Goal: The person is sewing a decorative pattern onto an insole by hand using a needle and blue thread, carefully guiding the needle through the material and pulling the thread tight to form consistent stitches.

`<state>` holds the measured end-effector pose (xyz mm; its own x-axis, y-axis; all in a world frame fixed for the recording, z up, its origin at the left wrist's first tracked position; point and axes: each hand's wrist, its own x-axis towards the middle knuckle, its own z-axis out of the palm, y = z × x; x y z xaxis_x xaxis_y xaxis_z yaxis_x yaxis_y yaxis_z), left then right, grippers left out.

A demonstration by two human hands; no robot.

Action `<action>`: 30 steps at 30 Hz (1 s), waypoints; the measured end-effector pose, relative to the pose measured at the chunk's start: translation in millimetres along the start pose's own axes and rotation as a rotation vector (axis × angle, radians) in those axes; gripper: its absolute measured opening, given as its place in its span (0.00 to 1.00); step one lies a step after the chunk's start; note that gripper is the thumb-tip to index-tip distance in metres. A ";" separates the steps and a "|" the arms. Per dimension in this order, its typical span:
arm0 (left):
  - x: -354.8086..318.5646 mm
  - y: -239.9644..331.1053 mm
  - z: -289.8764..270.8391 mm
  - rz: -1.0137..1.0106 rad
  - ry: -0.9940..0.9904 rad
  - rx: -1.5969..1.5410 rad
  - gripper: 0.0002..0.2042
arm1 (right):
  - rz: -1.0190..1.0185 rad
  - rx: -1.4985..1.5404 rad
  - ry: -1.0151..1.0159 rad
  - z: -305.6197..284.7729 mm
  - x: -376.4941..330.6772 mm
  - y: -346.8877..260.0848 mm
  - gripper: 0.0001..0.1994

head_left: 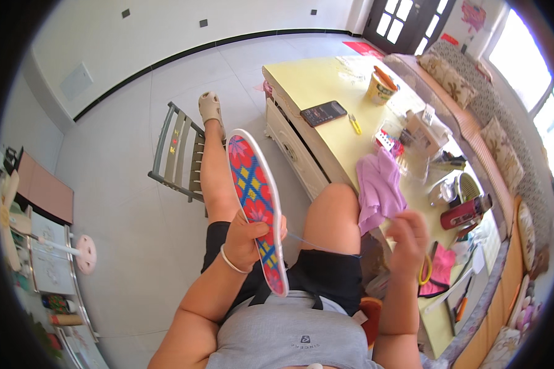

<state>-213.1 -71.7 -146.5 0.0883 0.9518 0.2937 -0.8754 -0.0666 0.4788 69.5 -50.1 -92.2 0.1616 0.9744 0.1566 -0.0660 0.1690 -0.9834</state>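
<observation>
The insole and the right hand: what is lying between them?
A thin blue thread runs from near the insole toward the right hand, over the right thigh, as the head view shows; its far end is unclear.

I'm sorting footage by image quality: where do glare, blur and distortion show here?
In the head view, glare washes out the window at upper right; there too, the right hand looks soft, perhaps motion-blurred, while the patterned insole is crisper; same head view, the dark baseboard bows into a curve.
</observation>
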 end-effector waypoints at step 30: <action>16.3 -68.8 -37.5 0.039 -0.794 -0.824 0.05 | -0.818 -0.025 -0.461 146.7 -37.2 10.5 0.09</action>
<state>-169.2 -40.4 -205.7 0.0733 0.4761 0.8763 -0.9037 0.4034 -0.1435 -81.6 -62.8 -94.9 -0.2581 0.5180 0.8155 -0.0825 0.8292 -0.5528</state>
